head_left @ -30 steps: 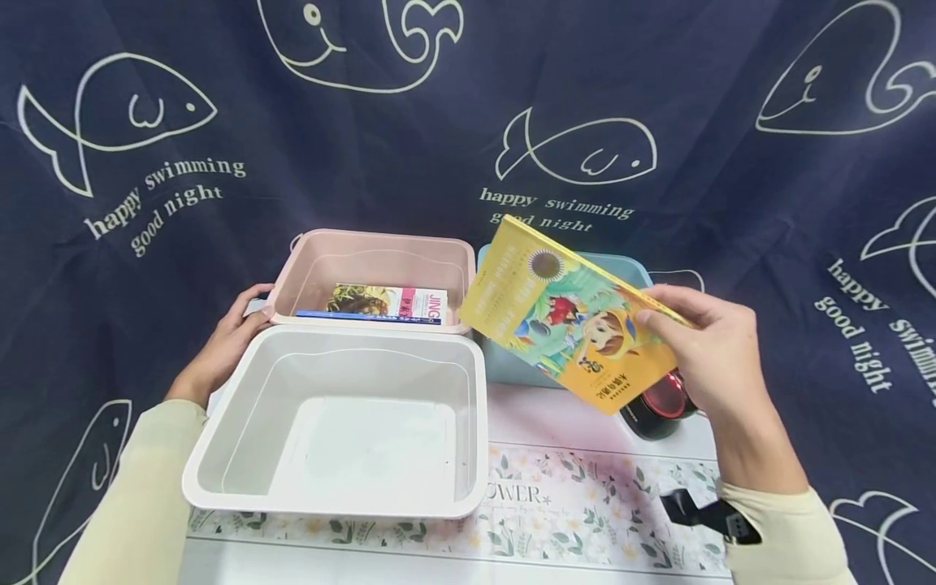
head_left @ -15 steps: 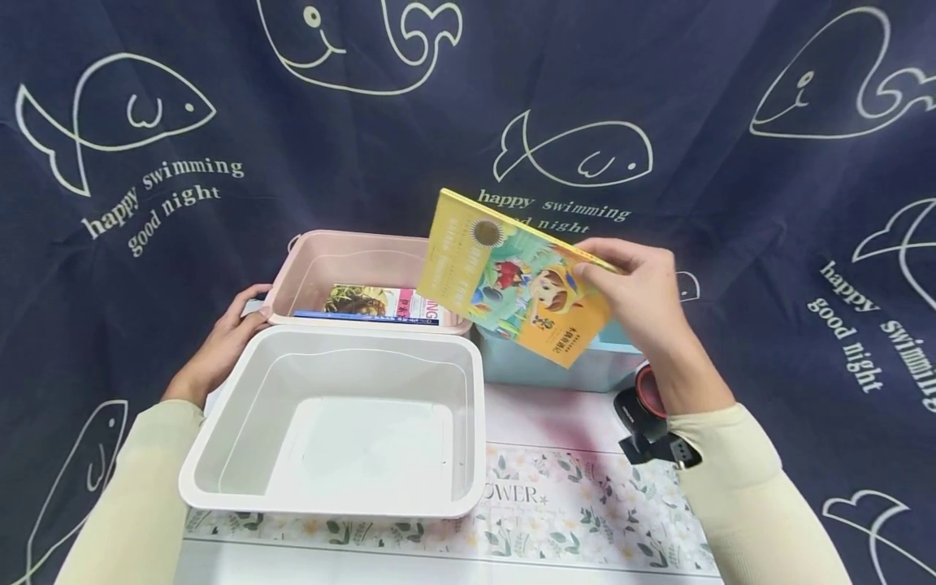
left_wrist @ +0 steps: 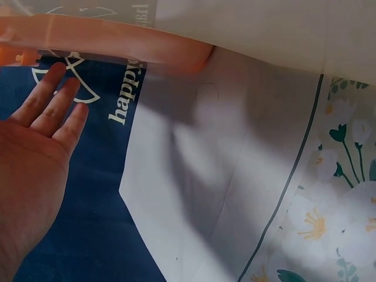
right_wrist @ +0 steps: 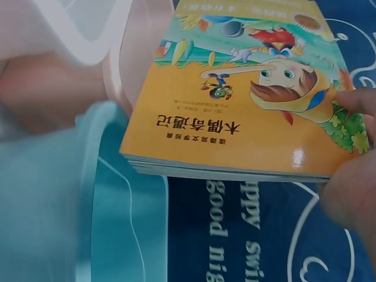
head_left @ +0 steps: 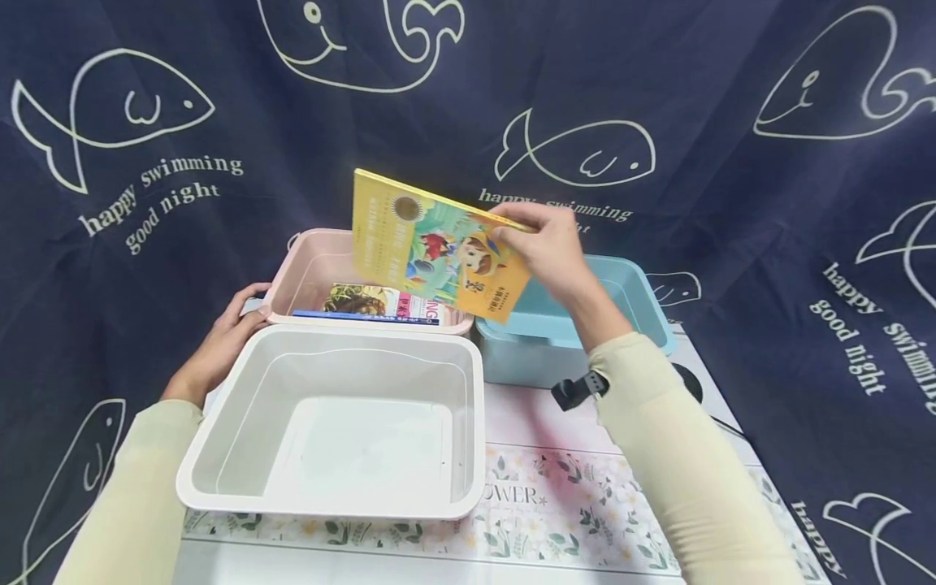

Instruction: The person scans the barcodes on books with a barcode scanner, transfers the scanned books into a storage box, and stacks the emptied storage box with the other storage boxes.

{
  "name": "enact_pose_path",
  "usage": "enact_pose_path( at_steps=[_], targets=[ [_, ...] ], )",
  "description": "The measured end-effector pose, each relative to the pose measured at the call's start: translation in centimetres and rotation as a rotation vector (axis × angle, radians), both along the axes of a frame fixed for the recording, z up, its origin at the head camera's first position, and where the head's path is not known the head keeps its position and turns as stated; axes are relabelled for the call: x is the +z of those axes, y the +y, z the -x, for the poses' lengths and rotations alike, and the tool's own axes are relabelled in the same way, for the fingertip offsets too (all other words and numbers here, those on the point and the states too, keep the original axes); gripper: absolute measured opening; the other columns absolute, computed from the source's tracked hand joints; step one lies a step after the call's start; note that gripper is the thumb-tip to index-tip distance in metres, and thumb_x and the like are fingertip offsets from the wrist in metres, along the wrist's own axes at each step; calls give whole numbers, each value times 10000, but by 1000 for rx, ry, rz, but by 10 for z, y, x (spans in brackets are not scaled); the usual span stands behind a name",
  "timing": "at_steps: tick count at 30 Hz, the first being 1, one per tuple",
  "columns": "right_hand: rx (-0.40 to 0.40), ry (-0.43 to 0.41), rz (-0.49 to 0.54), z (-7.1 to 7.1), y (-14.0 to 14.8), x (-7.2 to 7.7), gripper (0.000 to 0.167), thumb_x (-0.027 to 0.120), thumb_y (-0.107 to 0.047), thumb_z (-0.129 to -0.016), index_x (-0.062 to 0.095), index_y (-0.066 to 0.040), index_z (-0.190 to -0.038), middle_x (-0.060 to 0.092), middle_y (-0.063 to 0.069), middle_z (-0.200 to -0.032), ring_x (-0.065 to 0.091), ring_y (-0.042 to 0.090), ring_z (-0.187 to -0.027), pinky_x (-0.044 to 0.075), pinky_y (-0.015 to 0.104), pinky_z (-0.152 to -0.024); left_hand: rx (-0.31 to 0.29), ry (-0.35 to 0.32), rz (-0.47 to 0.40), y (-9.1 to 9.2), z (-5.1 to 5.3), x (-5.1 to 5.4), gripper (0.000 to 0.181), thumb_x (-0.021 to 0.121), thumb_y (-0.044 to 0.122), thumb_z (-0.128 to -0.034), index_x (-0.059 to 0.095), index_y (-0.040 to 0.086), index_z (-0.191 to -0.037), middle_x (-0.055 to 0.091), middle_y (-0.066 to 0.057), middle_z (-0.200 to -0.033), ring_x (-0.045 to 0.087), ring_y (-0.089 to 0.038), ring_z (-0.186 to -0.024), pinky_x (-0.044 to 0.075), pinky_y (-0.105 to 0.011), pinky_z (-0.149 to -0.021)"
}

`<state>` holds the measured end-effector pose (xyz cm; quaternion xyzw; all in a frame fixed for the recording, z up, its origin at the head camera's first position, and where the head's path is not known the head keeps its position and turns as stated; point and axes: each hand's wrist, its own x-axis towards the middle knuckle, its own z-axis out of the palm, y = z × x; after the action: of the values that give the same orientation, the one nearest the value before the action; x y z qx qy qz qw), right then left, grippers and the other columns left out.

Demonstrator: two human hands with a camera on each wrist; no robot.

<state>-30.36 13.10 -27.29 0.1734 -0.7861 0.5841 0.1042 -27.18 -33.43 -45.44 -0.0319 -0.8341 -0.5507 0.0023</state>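
Observation:
A yellow picture-covered book (head_left: 439,252) hangs tilted above the right part of the pink bin (head_left: 310,264) in the head view. My right hand (head_left: 548,244) pinches it by its upper right corner, the thumb (head_left: 509,236) on the front cover. In the right wrist view the book's cover (right_wrist: 200,129) and its page edges are visible. My left hand (head_left: 223,345) is at the pink bin's left side. The left wrist view shows its fingers (left_wrist: 56,106) straight below the bin's edge, contact unclear. Inside the pink bin lie a pink-and-white book (head_left: 417,307) and a blue-spined one (head_left: 366,317).
A white bin (head_left: 329,500) stands in front of the pink one. To the right is a light-blue bin (head_left: 526,361), partly behind my right forearm. A dark object (head_left: 689,382) is mostly hidden by the sleeve. A flowered cloth strip (head_left: 578,520) crosses the white table.
My right hand has carried the yellow book leftward and upward, from over the blue bin to over the pink one. The blue bin shows more now. My left hand has stayed in place.

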Motion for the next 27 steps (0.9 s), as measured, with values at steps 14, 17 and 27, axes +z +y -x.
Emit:
enact_pose_path(
  at_steps=[14, 17, 27],
  targets=[
    [107, -41, -72, 28, -68, -8, 160, 693, -20, -936, 783, -78, -1055, 779, 100, -1090, 747, 192, -946, 579, 324, -853, -8, -7, -52, 0, 1, -3, 515, 451, 391, -1107, 293, 353, -1595, 675, 290, -982, 662, 65, -874, 552, -201, -711],
    [113, -36, -81, 28, -75, -11, 156, 697, -23, -936, 787, -92, -1043, 783, 89, -1075, 750, 184, -938, 572, 314, -840, -14, -6, -56, 0, 1, -4, 514, 447, 382, -1109, 289, 347, -1597, 682, 292, -986, 667, 62, -872, 553, -205, -706],
    [146, -102, -149, 26, -85, -37, 179, 723, -28, -917, 795, -114, -1056, 789, 72, -1060, 713, 149, -889, 543, 271, -789, -11, -13, -30, 1, 0, -1, 529, 447, 420, -1102, 275, 362, -1599, 679, 293, -970, 668, 62, -881, 550, -201, -723]
  ],
)
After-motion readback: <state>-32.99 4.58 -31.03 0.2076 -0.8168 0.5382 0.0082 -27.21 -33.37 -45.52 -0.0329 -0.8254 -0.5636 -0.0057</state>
